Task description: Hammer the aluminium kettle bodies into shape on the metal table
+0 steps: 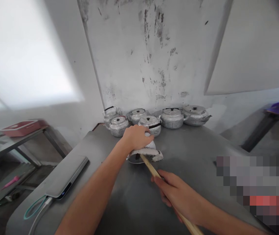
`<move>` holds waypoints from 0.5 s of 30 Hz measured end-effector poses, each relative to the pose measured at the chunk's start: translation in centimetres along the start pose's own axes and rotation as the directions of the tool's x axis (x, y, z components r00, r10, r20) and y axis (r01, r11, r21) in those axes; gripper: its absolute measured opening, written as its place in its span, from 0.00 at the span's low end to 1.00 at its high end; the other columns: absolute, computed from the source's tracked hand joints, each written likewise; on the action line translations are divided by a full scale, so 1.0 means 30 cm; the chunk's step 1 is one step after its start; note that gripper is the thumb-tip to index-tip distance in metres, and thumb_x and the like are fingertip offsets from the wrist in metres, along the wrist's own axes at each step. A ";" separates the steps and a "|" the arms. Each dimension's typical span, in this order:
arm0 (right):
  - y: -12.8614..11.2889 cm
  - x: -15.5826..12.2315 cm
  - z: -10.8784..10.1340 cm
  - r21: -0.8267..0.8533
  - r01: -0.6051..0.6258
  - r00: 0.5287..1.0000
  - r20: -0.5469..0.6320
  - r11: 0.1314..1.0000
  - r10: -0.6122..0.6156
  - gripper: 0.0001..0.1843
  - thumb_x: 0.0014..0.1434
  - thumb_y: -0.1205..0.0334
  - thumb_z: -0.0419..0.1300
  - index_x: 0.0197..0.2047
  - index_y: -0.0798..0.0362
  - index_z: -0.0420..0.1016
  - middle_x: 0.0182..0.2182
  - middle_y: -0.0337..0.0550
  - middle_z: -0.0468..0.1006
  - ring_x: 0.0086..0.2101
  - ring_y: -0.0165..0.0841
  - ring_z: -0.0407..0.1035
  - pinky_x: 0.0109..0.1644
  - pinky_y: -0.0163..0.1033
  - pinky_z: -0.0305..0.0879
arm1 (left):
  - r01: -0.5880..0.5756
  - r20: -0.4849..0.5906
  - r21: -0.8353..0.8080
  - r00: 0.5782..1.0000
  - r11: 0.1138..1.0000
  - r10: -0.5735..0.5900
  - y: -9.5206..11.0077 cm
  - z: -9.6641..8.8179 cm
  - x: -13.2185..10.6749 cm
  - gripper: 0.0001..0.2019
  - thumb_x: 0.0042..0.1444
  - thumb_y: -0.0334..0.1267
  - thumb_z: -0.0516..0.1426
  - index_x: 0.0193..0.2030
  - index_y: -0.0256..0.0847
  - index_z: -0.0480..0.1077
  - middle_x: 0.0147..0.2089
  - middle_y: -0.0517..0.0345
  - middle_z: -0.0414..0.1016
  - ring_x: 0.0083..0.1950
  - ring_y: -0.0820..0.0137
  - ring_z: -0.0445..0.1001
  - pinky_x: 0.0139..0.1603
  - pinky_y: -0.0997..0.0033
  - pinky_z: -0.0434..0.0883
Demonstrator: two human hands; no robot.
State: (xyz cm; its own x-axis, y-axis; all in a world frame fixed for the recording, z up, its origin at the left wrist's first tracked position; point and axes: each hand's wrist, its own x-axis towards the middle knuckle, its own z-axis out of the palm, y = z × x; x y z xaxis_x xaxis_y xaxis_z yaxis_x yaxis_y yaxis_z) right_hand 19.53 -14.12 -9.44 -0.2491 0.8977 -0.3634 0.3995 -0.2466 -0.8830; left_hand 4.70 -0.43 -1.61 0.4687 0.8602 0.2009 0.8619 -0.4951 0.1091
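Near the middle of the table, my left hand [139,135] curls over a rounded silvery metal piece [150,144]; the hand hides much of its shape. Just below it is a rough whitish strip [145,151] that looks like cloth, with a thin curved rim under it. My right hand [175,192] is closed round a pale wooden stick [150,165]. The stick slants from the lower right up to the whitish strip, where its far end is hidden. Right behind my left hand stands a silvery kettle [151,121] with a black handle.
Several more lidded metal kettles [172,119] line the back of the grey table [129,202] against the stained wall. A grey power bank [67,174] with cables lies at left. A red tray [22,128] sits on a side table. The lower right is pixelated.
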 end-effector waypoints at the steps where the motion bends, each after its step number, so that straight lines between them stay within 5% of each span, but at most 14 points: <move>1: -0.004 -0.001 0.001 0.009 -0.012 1.000 -0.002 1.000 0.012 0.14 0.72 0.53 0.47 0.36 0.49 0.61 0.22 0.31 0.59 0.18 0.25 0.55 0.13 0.26 0.55 | -0.002 -0.003 0.002 1.000 1.000 0.002 -0.002 0.002 0.001 0.21 0.63 0.54 0.52 0.52 0.51 0.80 0.50 0.53 0.82 0.52 0.52 0.78 0.54 0.55 0.73; 8: -0.019 -0.002 -0.007 0.033 -0.045 0.999 0.012 0.998 0.045 0.12 0.72 0.53 0.45 0.39 0.49 0.61 0.24 0.32 0.59 0.21 0.27 0.56 0.12 0.27 0.55 | -0.006 -0.004 -0.002 1.000 1.000 0.006 -0.005 0.004 0.001 0.21 0.62 0.54 0.52 0.52 0.50 0.80 0.50 0.53 0.82 0.53 0.52 0.78 0.54 0.55 0.73; 15: 0.015 0.004 -0.006 0.054 0.045 0.999 -0.014 0.998 -0.044 0.14 0.72 0.52 0.46 0.36 0.50 0.61 0.24 0.31 0.57 0.22 0.27 0.57 0.14 0.25 0.53 | -0.009 -0.002 0.008 1.000 1.000 0.009 -0.003 0.004 0.003 0.21 0.63 0.54 0.52 0.53 0.51 0.80 0.51 0.53 0.82 0.54 0.51 0.78 0.56 0.55 0.73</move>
State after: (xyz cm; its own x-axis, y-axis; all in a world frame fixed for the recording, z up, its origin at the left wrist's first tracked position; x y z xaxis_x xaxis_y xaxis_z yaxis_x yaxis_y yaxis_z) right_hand 19.85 -14.05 -9.82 -0.2541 0.9126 -0.3202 0.3400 -0.2256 -0.9130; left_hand 4.67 -0.30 -1.73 0.4758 0.8556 0.2040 0.8593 -0.5017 0.0997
